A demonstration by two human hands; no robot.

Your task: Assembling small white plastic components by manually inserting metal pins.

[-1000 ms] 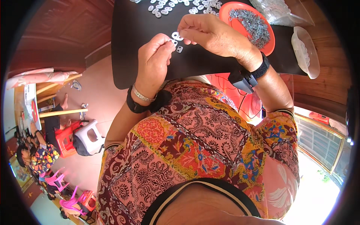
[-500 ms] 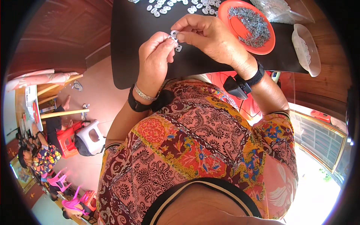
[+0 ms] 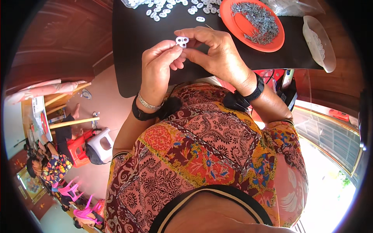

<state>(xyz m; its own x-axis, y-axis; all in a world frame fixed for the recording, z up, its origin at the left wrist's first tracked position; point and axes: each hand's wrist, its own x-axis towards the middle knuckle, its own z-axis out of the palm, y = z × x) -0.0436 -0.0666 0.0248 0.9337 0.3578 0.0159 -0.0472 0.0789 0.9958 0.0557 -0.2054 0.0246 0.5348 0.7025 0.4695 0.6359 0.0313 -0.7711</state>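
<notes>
Table (image 3: 130, 66): top centre of the frame.
Loose pieces (image 3: 156, 18): on table, along top edge; one stray piece (image 3: 200, 19) nearer the hands.
Plate (image 3: 228, 23): on table, right of loose pieces; metal pins (image 3: 258, 23) in it.
Bag (image 3: 287, 7): top edge, upper right of plate.
Tray (image 3: 329, 50): table's right end; small parts (image 3: 318, 44) within.
Held pieces (image 3: 182, 40): between left hand (image 3: 159, 58) and right hand (image 3: 219, 52), before loose pieces.
Stools (image 3: 103, 143): on floor (image 3: 107, 91), left of frame.

Held white piece (image 3: 182, 38): smooth plastic. Orange plate (image 3: 239, 28): glossy plastic. Pins (image 3: 261, 22): shiny metal. Tabletop (image 3: 130, 50): smooth, matt. Shirt (image 3: 206, 136): cloth.
</notes>
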